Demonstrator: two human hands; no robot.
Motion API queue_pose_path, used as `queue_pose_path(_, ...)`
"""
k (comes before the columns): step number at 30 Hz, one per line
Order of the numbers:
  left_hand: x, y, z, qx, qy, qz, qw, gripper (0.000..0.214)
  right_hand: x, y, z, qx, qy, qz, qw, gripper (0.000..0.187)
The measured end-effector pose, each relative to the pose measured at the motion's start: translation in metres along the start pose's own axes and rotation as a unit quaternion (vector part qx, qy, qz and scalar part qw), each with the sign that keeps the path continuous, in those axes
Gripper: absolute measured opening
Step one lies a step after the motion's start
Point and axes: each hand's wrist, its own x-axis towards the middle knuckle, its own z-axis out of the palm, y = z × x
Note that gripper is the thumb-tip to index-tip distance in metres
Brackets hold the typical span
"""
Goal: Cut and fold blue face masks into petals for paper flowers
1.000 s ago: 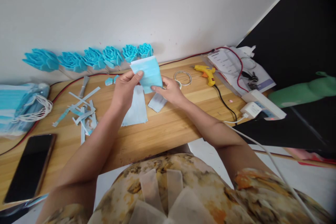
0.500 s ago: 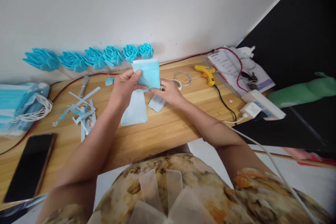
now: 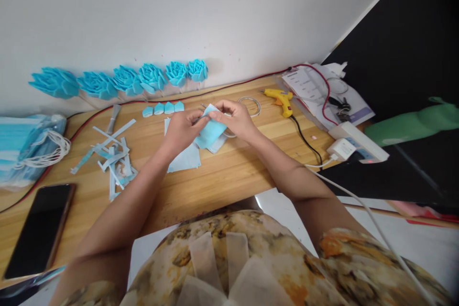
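Between my two hands is a small blue piece of mask fabric point(image 3: 211, 133), turned so one corner points up. My left hand point(image 3: 184, 129) pinches its upper left edge, and my right hand point(image 3: 234, 118) pinches the top near the corner. Below them on the table lie a pale blue fabric sheet point(image 3: 183, 158) and, partly hidden under the held piece, a smaller stack of pale fabric point(image 3: 218, 144). Just beyond my left hand, several small folded blue petals point(image 3: 158, 108) sit in a row.
Several blue fabric flowers point(image 3: 151, 78) lean along the wall. Cut strips point(image 3: 114, 158) lie left, with bagged masks point(image 3: 21, 148) and a phone point(image 3: 41, 229). To the right are a tape roll point(image 3: 255, 100), a yellow glue gun point(image 3: 281, 100), a power strip point(image 3: 360, 143) and a green bottle point(image 3: 412, 126).
The blue fabric piece, held upright and square before, is lower and turned with a corner up. My right hand moved up to its top; my left hand shifted slightly right and down, uncovering the petal row.
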Motion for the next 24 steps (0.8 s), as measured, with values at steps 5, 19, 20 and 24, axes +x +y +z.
queue_pose_path(5,0.001,-0.001,0.001,-0.050,0.008,-0.011,0.999,0.024,-0.001,-0.004,0.001,-0.068,0.043,-0.025,0.996,0.030)
queue_pose_path(19,0.004,0.003,-0.012,-0.017,-0.009,-0.039,0.999,0.022,-0.002,-0.006,0.000,-0.113,0.096,-0.064,0.987,0.027)
queue_pose_path(20,0.005,0.002,-0.013,-0.013,-0.008,-0.033,0.999,0.022,-0.002,-0.006,0.000,-0.118,0.101,-0.064,0.986,0.028)
queue_pose_path(24,0.006,-0.005,-0.022,0.000,-0.036,-0.020,0.999,0.022,0.000,-0.003,-0.007,-0.124,0.148,-0.071,0.979,0.032)
